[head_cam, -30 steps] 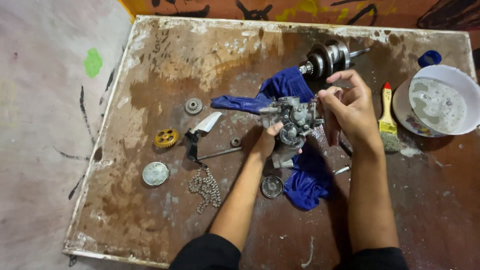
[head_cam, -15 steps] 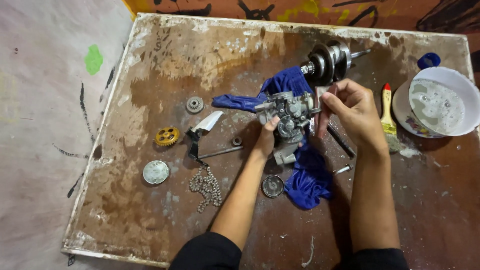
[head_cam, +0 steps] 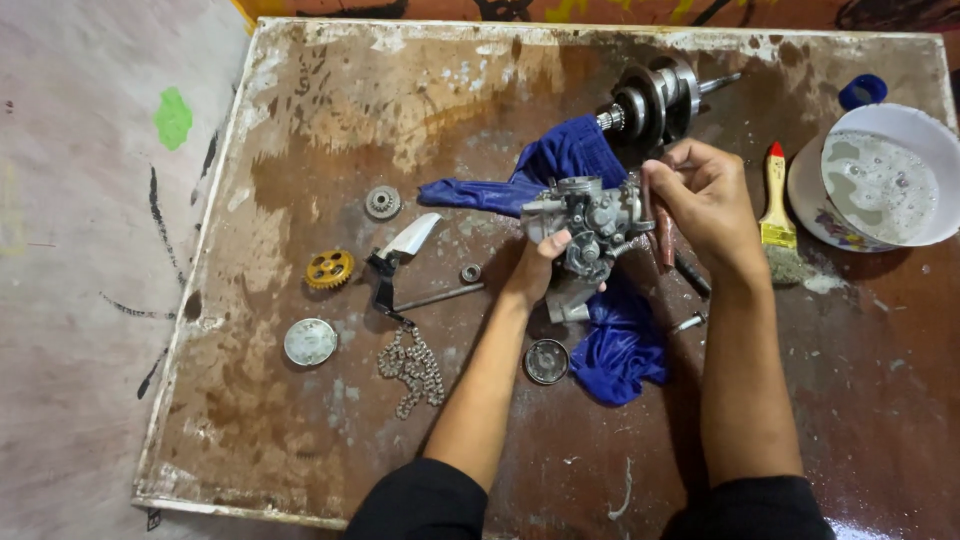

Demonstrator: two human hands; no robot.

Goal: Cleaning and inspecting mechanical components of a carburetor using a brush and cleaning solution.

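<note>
Gripping carburetor point(head_cam: 590, 222) centre frame: left hand point(head_cam: 535, 268) clamped underneath, right hand point(head_cam: 705, 200) clamped on its right side, above blue rag point(head_cam: 615, 335).

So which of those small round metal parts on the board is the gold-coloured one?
The toothed gear with holes, left of the hands on the brown board. The smaller gear above it and the flat disc below it are both grey.

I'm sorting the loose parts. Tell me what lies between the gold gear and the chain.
In the head view, only bare stained board lies straight between the gold gear and the chain. The black lever sits just right of that line.
</note>
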